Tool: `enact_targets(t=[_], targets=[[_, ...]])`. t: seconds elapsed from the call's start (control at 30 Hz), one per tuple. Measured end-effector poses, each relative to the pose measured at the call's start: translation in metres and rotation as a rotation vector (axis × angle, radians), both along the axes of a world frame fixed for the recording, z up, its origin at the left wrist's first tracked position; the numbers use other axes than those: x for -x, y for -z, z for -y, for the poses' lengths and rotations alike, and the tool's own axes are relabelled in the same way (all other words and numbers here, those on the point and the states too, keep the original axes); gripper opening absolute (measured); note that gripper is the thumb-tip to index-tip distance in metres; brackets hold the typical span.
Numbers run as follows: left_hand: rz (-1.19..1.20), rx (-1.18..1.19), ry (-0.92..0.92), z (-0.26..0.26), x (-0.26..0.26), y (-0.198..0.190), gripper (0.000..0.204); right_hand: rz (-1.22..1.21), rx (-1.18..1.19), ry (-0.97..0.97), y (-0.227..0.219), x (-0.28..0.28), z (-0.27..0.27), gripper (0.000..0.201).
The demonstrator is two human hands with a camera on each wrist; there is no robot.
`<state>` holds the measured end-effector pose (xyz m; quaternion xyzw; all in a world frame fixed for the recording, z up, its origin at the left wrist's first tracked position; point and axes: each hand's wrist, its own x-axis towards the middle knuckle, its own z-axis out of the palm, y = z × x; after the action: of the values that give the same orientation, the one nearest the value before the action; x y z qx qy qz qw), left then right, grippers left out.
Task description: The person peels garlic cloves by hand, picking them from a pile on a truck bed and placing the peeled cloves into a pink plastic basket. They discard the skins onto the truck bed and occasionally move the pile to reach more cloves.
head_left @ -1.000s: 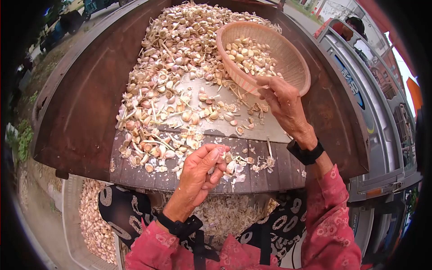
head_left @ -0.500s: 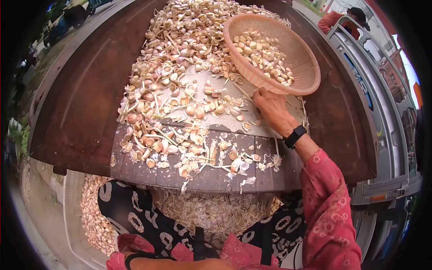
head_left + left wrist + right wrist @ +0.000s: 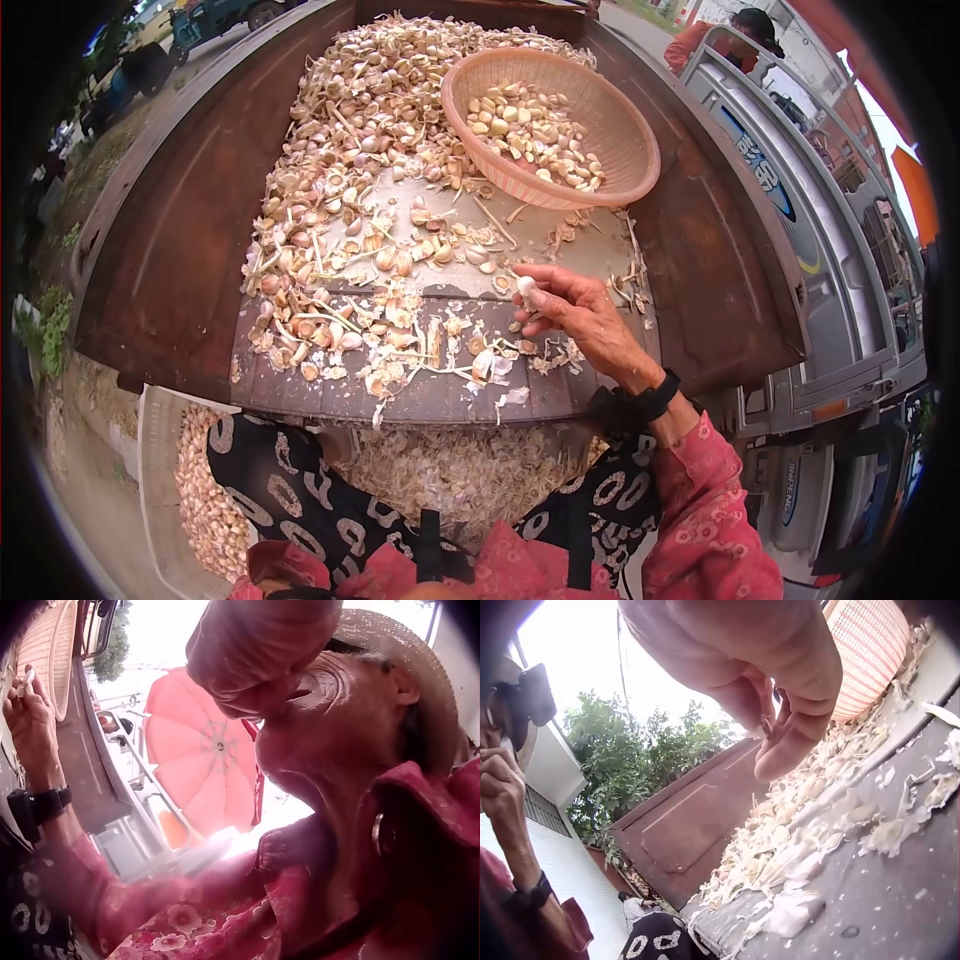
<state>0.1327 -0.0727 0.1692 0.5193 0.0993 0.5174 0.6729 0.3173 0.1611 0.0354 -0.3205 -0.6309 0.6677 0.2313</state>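
My right hand [image 3: 585,315] is over the near part of the cart bed, pinching a pale garlic clove [image 3: 526,287] between thumb and fingers. Raised close to the mouth, my left hand [image 3: 262,656] has its fingers curled; I cannot tell whether it holds anything. It is also seen beside the face in the right wrist view, and is out of the head view. Beyond the right hand stands a pink woven plastic basket [image 3: 625,195] with peeled cloves [image 3: 520,115] in it. Unpeeled garlic [image 3: 370,95] is heaped left of and behind the basket.
Loose skins and stalks [image 3: 430,345] litter the near boards. Rusty brown side walls [image 3: 190,220] flank the cart bed. A pale crate [image 3: 160,480] of garlic cloves stands low at the left. More skins [image 3: 450,475] lie below the front edge. A grey vehicle [image 3: 790,190] stands at the right.
My left hand has risen from over the boards to the face. My right hand has come back from the basket's near side toward me, and a clove now shows in its fingertips.
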Motion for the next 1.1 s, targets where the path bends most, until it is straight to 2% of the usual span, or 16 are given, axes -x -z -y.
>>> enact_targets(t=[0.03,0.1,0.13,0.17,0.2,0.27,0.4,0.47,0.57,0.6,0.8,0.87,0.9,0.97,1.03,1.1], targets=[[-0.011,-0.015,0.0,-0.004,0.005,-0.003,0.016,-0.023,0.019,-0.02,-0.001,0.0,0.001,0.042],[-0.192,0.114,0.171,-0.006,0.013,-0.008,0.013,-0.018,0.042,-0.007,-0.004,-0.002,0.014,0.042],[-0.006,0.201,-0.041,-0.006,0.001,0.008,0.008,0.001,0.046,-0.003,-0.008,-0.003,0.023,0.041],[0.097,0.407,-0.342,0.001,-0.008,0.011,0.028,0.019,0.035,0.001,-0.012,-0.004,0.028,0.04],[0.128,0.56,-0.371,-0.011,-0.001,0.023,0.021,0.013,0.031,0.012,-0.013,-0.004,0.037,0.038],[0.146,0.642,-0.538,-0.043,0.001,0.058,0.014,0.038,-0.074,-0.001,-0.017,-0.003,0.052,0.037],[-0.004,0.642,-0.594,-0.065,-0.006,0.125,0.019,0.083,-0.293,-0.021,-0.017,0.006,0.075,0.032],[-0.239,0.451,-0.692,-0.071,-0.016,0.141,0.027,0.117,-0.342,-0.041,-0.015,0.009,0.079,0.032],[-0.402,0.385,-0.784,-0.076,-0.018,0.155,0.033,0.142,-0.322,0.006,-0.01,0.012,0.081,0.032],[-0.448,0.19,-0.898,-0.083,-0.019,0.163,0.027,0.144,-0.32,0.007,-0.009,0.013,0.081,0.032],[-0.416,0.16,-0.93,-0.084,-0.022,0.167,0.014,0.141,-0.273,0.124,-0.01,0.021,0.093,0.04],[-0.357,0.228,-0.881,-0.08,-0.022,0.16,0.016,0.078,-0.524,0.116,-0.005,0.022,0.09,0.042],[-0.298,0.289,-0.836,-0.081,-0.023,0.159,0.018,0.094,-0.528,0.127,-0.006,0.02,0.09,0.042],[-0.253,0.28,-0.828,-0.085,-0.025,0.166,0.017,0.096,-0.441,0.116,-0.006,0.024,0.092,0.04],[0.017,0.456,-0.709,-0.085,-0.026,0.172,0.015,0.102,-0.359,0.12,-0.003,0.028,0.094,0.037],[0.084,0.511,-0.691,-0.083,-0.026,0.174,0.016,0.049,-0.12,0.173,-0.001,0.029,0.095,0.035]])
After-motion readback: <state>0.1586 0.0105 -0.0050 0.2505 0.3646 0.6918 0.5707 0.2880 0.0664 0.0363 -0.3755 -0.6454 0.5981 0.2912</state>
